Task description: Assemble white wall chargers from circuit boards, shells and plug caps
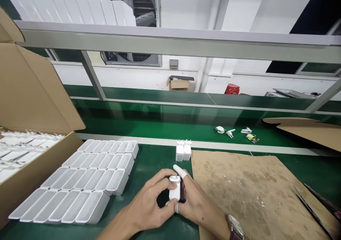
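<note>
While the desk (153, 156) bears a carton (32, 90) toward its left edge, a board (234, 190) lies rightward, with trays (85, 177) in rows beside the carton. Between trays and board, the left hand (151, 201) and right hand (195, 201) grip one white adapter (174, 194) in closed fingers; two standing adapters (180, 152) occupy the far edge's vicinity.

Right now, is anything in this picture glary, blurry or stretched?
Head view: pale reflections streak the green strip; the white piece held by left hand and right hand looks bright, its fine detail unclear; the trays seem stretched toward lower left.
</note>
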Demonstrator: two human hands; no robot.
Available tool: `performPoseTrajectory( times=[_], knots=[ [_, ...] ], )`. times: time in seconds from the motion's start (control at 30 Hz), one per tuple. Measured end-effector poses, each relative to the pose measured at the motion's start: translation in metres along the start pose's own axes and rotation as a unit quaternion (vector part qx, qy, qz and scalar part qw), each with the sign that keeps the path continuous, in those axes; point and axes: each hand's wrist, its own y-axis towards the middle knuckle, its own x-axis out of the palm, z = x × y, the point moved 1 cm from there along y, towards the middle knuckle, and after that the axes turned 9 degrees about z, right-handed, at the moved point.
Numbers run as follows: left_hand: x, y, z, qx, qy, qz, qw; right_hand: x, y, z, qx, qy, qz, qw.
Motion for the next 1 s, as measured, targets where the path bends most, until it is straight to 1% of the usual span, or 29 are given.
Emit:
performPoseTrajectory(
  times=[0.07, 0.13, 0.2, 0.23, 0.27, 0.3, 0.37, 0.4, 0.43, 0.5, 0.53, 0.57, 0.6, 0.63, 0.7, 0.73, 0.77, 0.83, 0.93, 1.0],
  knots=[
    [-0.004, 0.002, 0.006, -0.004, 0.02, -0.02, 1.0, -0.001, 0.001, -0.001, 0.004, -0.017, -0.002, 1.0],
    [-0.007, 0.007, 0.015, -0.017, 0.07, -0.067, 0.995, 0.0, 0.002, -0.001, 0.003, -0.027, -0.002, 1.0],
    [-0.01, 0.012, 0.024, -0.052, 0.128, -0.119, 0.983, 0.0, 0.001, 0.001, 0.0, -0.026, -0.006, 1.0],
    [-0.01, 0.014, 0.027, -0.072, 0.142, -0.135, 0.978, 0.001, 0.001, 0.002, -0.002, -0.024, -0.007, 1.0],
    [-0.01, 0.015, 0.027, -0.09, 0.138, -0.141, 0.976, 0.0, 0.0, 0.004, -0.003, -0.02, -0.008, 1.0],
    [-0.01, 0.016, 0.026, -0.105, 0.114, -0.135, 0.979, -0.001, 0.0, 0.006, -0.004, -0.014, -0.008, 1.0],
    [-0.01, 0.016, 0.018, -0.157, 0.01, -0.081, 0.984, -0.005, 0.001, 0.011, 0.004, 0.014, -0.007, 1.0],
    [-0.012, 0.015, 0.012, -0.2, -0.058, -0.041, 0.977, -0.009, 0.003, 0.013, 0.009, 0.038, 0.0, 0.999],
    [-0.015, 0.014, 0.007, -0.25, -0.126, 0.004, 0.96, -0.013, 0.006, 0.016, 0.013, 0.064, 0.018, 0.998],
    [-0.023, 0.012, -0.001, -0.343, -0.228, 0.086, 0.907, -0.024, 0.013, 0.022, 0.018, 0.104, 0.081, 0.991],
    [-0.028, 0.012, -0.003, -0.369, -0.25, 0.112, 0.888, -0.03, 0.017, 0.025, 0.018, 0.11, 0.119, 0.987],
    [-0.033, 0.013, -0.004, -0.377, -0.248, 0.129, 0.883, -0.036, 0.02, 0.028, 0.019, 0.107, 0.155, 0.982],
    [-0.037, 0.015, -0.004, -0.368, -0.225, 0.137, 0.892, -0.041, 0.023, 0.03, 0.021, 0.096, 0.184, 0.978],
    [-0.039, 0.019, -0.005, -0.347, -0.184, 0.131, 0.91, -0.045, 0.025, 0.033, 0.025, 0.08, 0.203, 0.976],
    [-0.041, 0.032, -0.008, -0.291, -0.064, 0.093, 0.95, -0.051, 0.026, 0.037, 0.029, 0.039, 0.221, 0.974],
    [-0.04, 0.04, -0.012, -0.268, -0.006, 0.071, 0.961, -0.053, 0.026, 0.039, 0.029, 0.015, 0.22, 0.975],
    [-0.038, 0.049, -0.018, -0.253, 0.04, 0.052, 0.965, -0.053, 0.025, 0.04, 0.027, -0.009, 0.213, 0.977],
    [-0.033, 0.07, -0.031, -0.244, 0.093, 0.033, 0.965, -0.052, 0.024, 0.043, 0.016, -0.05, 0.189, 0.981],
    [-0.023, 0.096, -0.05, -0.239, 0.109, 0.025, 0.965, -0.049, 0.022, 0.044, 0.001, -0.088, 0.151, 0.985],
    [-0.017, 0.107, -0.058, -0.232, 0.114, 0.017, 0.966, -0.048, 0.023, 0.044, 0.001, -0.104, 0.13, 0.986]
  ],
)
